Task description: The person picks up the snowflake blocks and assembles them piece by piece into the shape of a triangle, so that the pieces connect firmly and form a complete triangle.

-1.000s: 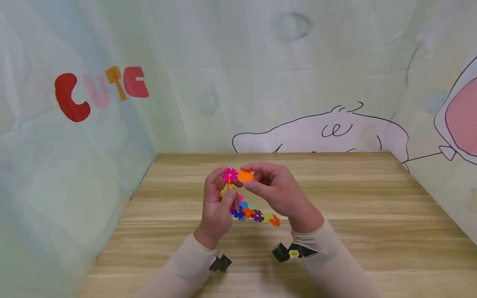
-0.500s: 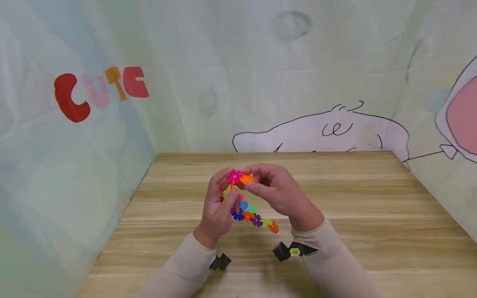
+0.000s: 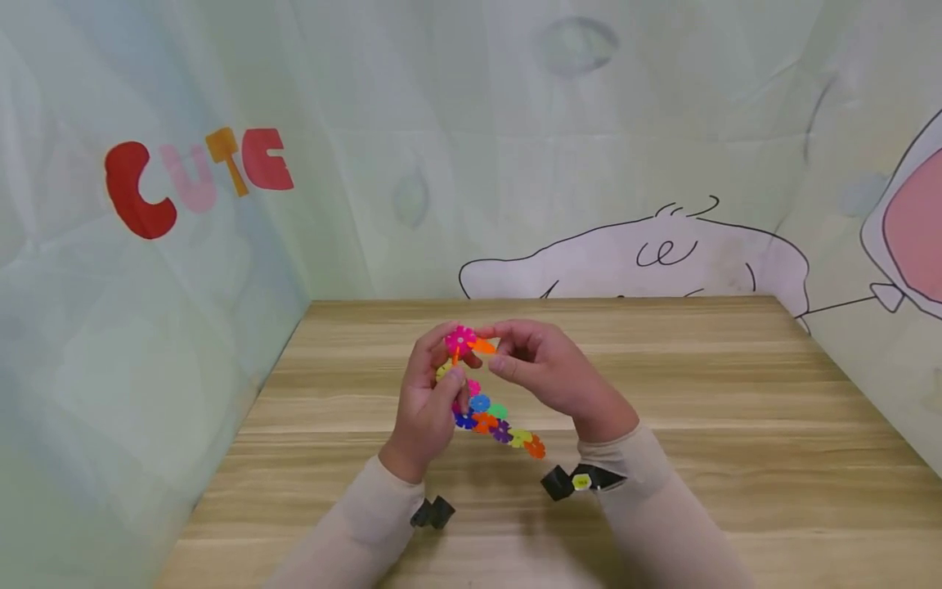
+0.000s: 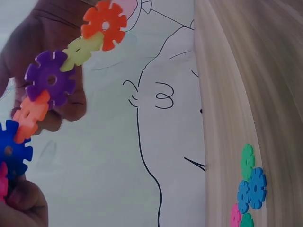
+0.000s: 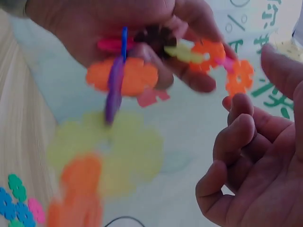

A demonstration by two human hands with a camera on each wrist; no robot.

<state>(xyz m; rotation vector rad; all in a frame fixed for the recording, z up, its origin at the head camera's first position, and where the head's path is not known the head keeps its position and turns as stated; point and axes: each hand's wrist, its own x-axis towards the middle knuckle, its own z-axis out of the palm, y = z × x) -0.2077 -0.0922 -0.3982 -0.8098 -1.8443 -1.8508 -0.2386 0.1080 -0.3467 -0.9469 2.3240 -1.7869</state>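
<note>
"What is held?"
"A multicoloured chain of notched, flower-shaped plastic discs is pinched in the left hand above the wood-grain surface, where loose blue, green and pink discs are seen. An orange end disc is flanked by the right hand, thumb and forefinger parted; whether it is touched cannot be told."
"Which step?"
"Apparently, that disc's joining; next, its slot should be checked for firm seating."
</note>
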